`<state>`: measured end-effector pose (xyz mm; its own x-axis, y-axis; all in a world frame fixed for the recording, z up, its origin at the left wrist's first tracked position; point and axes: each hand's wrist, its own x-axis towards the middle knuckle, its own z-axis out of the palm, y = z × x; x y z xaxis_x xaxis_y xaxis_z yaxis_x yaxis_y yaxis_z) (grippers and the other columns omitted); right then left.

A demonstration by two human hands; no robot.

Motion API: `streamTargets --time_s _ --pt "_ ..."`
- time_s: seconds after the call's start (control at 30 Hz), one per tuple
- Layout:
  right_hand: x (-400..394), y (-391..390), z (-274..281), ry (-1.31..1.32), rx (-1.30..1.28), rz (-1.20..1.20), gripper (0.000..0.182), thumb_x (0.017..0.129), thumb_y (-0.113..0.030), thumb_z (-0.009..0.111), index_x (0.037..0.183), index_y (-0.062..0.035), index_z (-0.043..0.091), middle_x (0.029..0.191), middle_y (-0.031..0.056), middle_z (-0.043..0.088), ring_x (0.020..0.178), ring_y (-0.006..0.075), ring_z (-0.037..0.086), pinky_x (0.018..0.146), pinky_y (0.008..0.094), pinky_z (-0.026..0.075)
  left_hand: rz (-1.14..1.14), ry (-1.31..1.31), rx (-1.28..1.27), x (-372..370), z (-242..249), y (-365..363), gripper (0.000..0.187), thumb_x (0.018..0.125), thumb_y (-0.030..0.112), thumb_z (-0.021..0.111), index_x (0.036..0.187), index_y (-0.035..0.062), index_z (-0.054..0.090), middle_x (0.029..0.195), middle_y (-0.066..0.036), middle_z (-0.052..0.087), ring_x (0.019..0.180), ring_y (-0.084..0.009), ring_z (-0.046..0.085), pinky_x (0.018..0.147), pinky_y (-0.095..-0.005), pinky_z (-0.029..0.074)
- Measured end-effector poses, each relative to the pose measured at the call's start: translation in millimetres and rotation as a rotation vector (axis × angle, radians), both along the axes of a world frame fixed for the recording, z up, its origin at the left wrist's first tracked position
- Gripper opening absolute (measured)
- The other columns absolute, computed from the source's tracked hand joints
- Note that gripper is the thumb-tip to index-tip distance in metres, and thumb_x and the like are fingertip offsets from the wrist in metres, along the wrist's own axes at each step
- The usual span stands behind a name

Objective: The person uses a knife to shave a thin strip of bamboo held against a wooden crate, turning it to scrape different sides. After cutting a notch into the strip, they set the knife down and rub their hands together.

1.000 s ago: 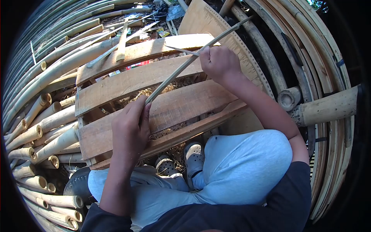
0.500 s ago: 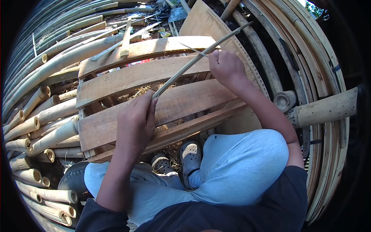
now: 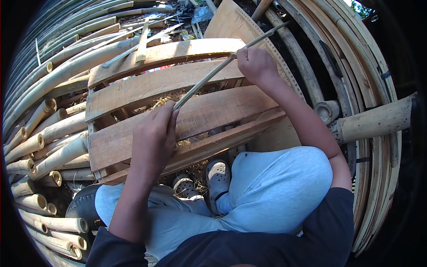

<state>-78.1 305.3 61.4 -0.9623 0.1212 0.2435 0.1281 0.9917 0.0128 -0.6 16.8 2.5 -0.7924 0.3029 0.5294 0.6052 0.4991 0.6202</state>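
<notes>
My left hand [image 3: 155,133] is closed around the near end of a long, narrow bamboo strip [image 3: 202,83], which slants up and away to the right. Farther along the strip, my right hand [image 3: 258,66] is closed in a fist against it. A knife is in that fist; its thin blade showed a moment ago, but now I can hardly make it out. Under both hands lies a low slatted wooden bench [image 3: 164,86] with curved planks.
Stacked bamboo poles [image 3: 66,129] fill the left side. A loose flat stick [image 3: 143,42] rests on the bench's far plank. Long bamboo lengths [image 3: 356,75] curve along the right, beside a thick bamboo post [image 3: 378,119]. Clogs [image 3: 218,178] are on my feet.
My right hand has shifted slightly up and left along the bamboo strip. The thin blade that crossed the strip no longer shows clearly. My left hand keeps its hold, nearly still.
</notes>
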Motion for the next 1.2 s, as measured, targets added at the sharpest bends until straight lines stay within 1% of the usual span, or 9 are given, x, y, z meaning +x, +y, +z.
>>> streamTargets --time_s 0.07,0.3,0.4,0.5,0.57,0.7,0.93,1.07,1.2 --pt "-8.7 16.1 8.0 0.058 0.015 -0.150 0.049 0.094 -0.034 0.040 0.085 0.0007 0.073 0.079 0.0242 0.069 0.081 0.0425 0.069 0.079 0.0505 0.055 -0.004 0.000 -0.002 2.2 2.0 0.3 0.016 0.093 0.007 0.061 0.106 -0.0005 0.062 0.084 -0.020 0.065 0.075 -0.0385 0.064 0.063 -0.0450 0.050" --pt "20.8 -33.1 9.7 -0.032 -0.007 -0.039 0.049 0.093 -0.034 0.039 0.084 0.0011 0.073 0.081 0.0246 0.069 0.084 0.0438 0.068 0.082 0.0504 0.054 -0.006 0.033 0.007 2.8 0.6 3.7 0.015 0.093 0.008 0.060 0.106 -0.0006 0.061 0.084 -0.020 0.065 0.074 -0.0384 0.064 0.063 -0.0455 0.050" --pt "-6.5 20.6 -1.0 0.041 -0.013 -0.141 0.049 0.093 -0.034 0.040 0.083 0.0019 0.072 0.081 0.0266 0.068 0.085 0.0448 0.067 0.083 0.0512 0.054 -0.026 0.033 -0.006 5.5 -1.7 0.6 0.015 0.093 0.008 0.060 0.105 -0.0006 0.061 0.082 -0.019 0.064 0.073 -0.0381 0.063 0.062 -0.0455 0.050" --pt "-3.8 18.6 3.6 0.067 -0.009 -0.190 0.050 0.093 -0.034 0.039 0.083 0.0022 0.072 0.082 0.0291 0.067 0.086 0.0455 0.067 0.083 0.0527 0.053 -0.031 -0.010 -0.033 9.6 4.2 2.1 0.017 0.092 0.008 0.062 0.107 -0.0009 0.063 0.087 -0.021 0.066 0.076 -0.0386 0.065 0.065 -0.0441 0.051" --pt "14.1 -12.5 3.7 -0.058 -0.058 -0.018 0.050 0.093 -0.034 0.039 0.083 0.0032 0.071 0.083 0.0301 0.067 0.086 0.0456 0.067 0.083 0.0535 0.052 -0.017 -0.051 -0.050 10.0 5.7 3.4 0.019 0.091 0.007 0.064 0.108 -0.0011 0.065 0.093 -0.022 0.068 0.081 -0.0394 0.067 0.069 -0.0427 0.053" --pt "-1.5 0.0 -5.1 0.017 -0.122 0.058 0.048 0.092 -0.032 0.041 0.076 0.0039 0.070 0.078 0.0302 0.065 0.080 0.0457 0.067 0.081 0.0531 0.053 -0.006 -0.031 -0.037 4.7 -1.4 1.4 0.016 0.093 0.008 0.061 0.106 -0.0007 0.063 0.087 -0.021 0.065 0.076 -0.0386 0.065 0.065 -0.0442 0.051" --pt "11.8 -27.0 -3.6 0.127 0.101 0.059 0.046 0.091 -0.030 0.044 0.067 -0.0001 0.070 0.065 0.0249 0.064 0.065 0.0406 0.067 0.067 0.0494 0.057 -0.004 -0.004 0.008 -5.1 1.2 -2.8 0.016 0.094 0.011 0.059 0.105 -0.0007 0.061 0.080 -0.019 0.063 0.073 -0.0382 0.063 0.063 -0.0463 0.049" --pt "22.9 -36.3 4.7 0.076 0.076 0.186 0.045 0.092 -0.028 0.043 0.068 0.0016 0.068 0.071 0.0254 0.065 0.067 0.0432 0.066 0.066 0.0513 0.055 -0.020 0.056 0.017 0.3 -3.6 4.1 0.016 0.094 0.011 0.059 0.105 -0.0001 0.061 0.080 -0.019 0.063 0.072 -0.0380 0.063 0.063 -0.0460 0.049" --pt "0.5 6.1 7.5 0.102 0.149 -0.150 0.046 0.094 -0.030 0.041 0.074 -0.0023 0.072 0.070 0.0221 0.068 0.069 0.0391 0.069 0.068 0.0489 0.057 -0.023 -0.002 -0.018 3.5 1.5 0.9 0.017 0.093 0.009 0.061 0.107 -0.0002 0.062 0.086 -0.020 0.065 0.076 -0.0380 0.065 0.065 -0.0446 0.051"
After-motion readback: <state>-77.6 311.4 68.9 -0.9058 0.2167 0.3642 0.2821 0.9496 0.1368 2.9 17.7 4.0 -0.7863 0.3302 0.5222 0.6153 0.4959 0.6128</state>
